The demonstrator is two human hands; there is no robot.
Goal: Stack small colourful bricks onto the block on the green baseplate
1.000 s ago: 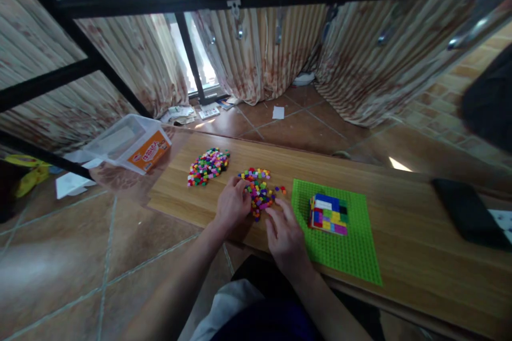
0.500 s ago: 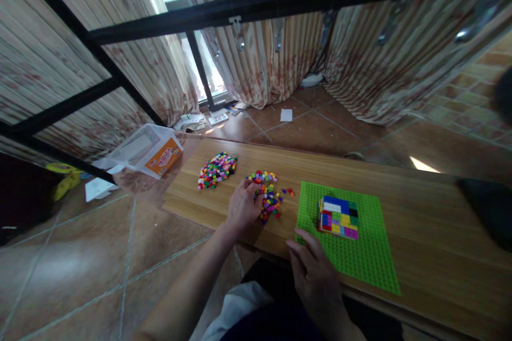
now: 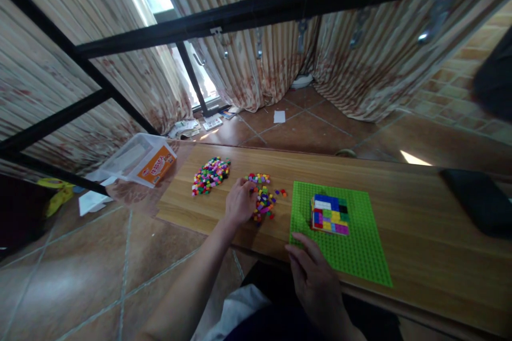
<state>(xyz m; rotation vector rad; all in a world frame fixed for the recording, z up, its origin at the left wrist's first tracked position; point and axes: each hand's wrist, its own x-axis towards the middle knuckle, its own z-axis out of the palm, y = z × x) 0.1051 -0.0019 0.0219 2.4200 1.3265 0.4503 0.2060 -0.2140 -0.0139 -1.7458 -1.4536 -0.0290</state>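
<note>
My left hand (image 3: pixel 240 202) is at the left side of a small pile of loose building bricks (image 3: pixel 264 203), its fingers curled down and pressed together. Whatever is between those fingertips is hidden. My right hand (image 3: pixel 316 279) rests at the near left edge of the green baseplate (image 3: pixel 362 245), fingers apart and holding nothing. On the baseplate stands a low block of joined bricks (image 3: pixel 330 215) in blue, white, yellow, red, green, black and magenta.
A larger heap of mixed bricks (image 3: pixel 211 175) lies on the wooden table (image 3: pixel 416 224) at the left. Beyond it is a clear plastic box (image 3: pixel 140 160) with an orange label. A dark flat object (image 3: pixel 476 200) lies at the right. A black metal bar (image 3: pixel 256 16) crosses above.
The whole view has shifted slightly as my head turned. My left hand stays at the small brick pile, with its fingers drawn in a little. My right hand keeps its place by the baseplate.
</note>
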